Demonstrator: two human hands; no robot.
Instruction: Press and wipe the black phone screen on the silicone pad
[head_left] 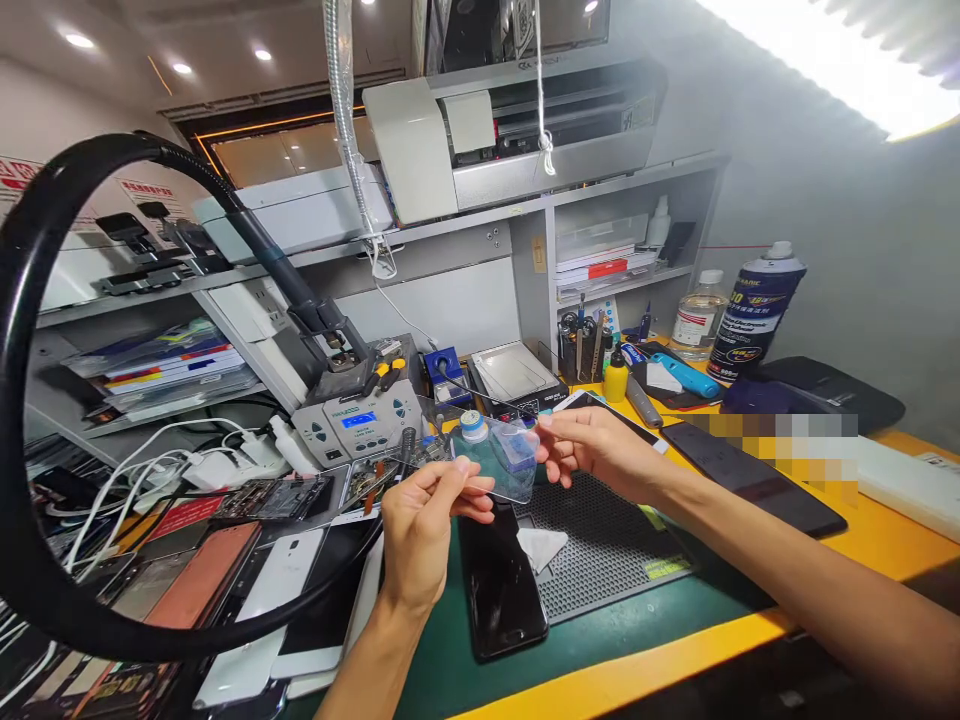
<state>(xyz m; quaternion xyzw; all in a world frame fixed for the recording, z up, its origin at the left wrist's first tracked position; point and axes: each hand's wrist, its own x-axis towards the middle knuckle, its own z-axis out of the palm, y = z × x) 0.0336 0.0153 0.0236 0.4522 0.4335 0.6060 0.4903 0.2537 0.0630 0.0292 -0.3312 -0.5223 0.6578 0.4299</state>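
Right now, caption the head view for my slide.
Left hand and right hand hold clear plastic film above a workbench, a black smartphone lying face up.

Your left hand (421, 530) and right hand (600, 452) pinch a clear plastic film (516, 482) between them, edges in your fingertips. Black phone (504, 590) lies face up below, partly over the perforated grey mat (600, 555); crumpled white wipe (543, 547) just beside it. Blue-and-white capped jar (474, 427) behind your hands. Rework station (360, 422) back left, black ring (16, 400) at far left, big spray can (756, 318) back right.
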